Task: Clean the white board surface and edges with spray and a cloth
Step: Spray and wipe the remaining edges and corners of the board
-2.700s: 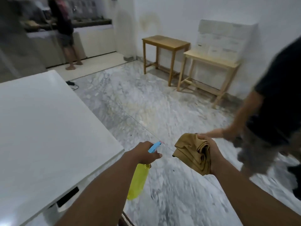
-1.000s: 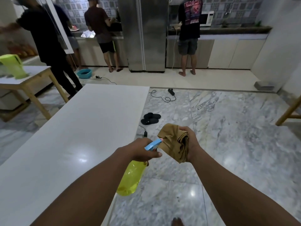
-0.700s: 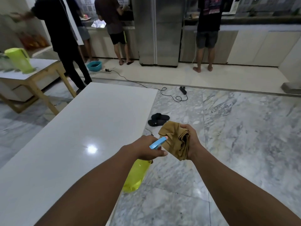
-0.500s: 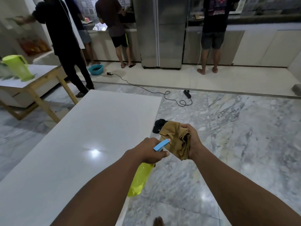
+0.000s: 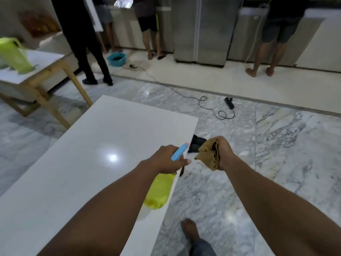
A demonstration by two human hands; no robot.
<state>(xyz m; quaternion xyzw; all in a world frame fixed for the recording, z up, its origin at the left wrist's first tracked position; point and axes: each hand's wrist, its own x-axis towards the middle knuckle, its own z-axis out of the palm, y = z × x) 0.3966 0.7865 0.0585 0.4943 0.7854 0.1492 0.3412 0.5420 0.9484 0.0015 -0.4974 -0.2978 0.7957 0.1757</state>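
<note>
The white board (image 5: 88, 163) lies flat and glossy on the left, its long right edge running beside the marble floor (image 5: 276, 154). Over that edge the left hand (image 5: 166, 160) grips the blue head of a yellow spray bottle (image 5: 159, 191) — the body hangs below the fist — and just to its right the right hand (image 5: 224, 154) clutches a bunched tan cloth (image 5: 207, 155). Further out, a black cable (image 5: 208, 108) trails across the floor, a green jug (image 5: 13, 55) stands on a wooden table (image 5: 42, 74), and people stand at the kitchen counter.
</note>
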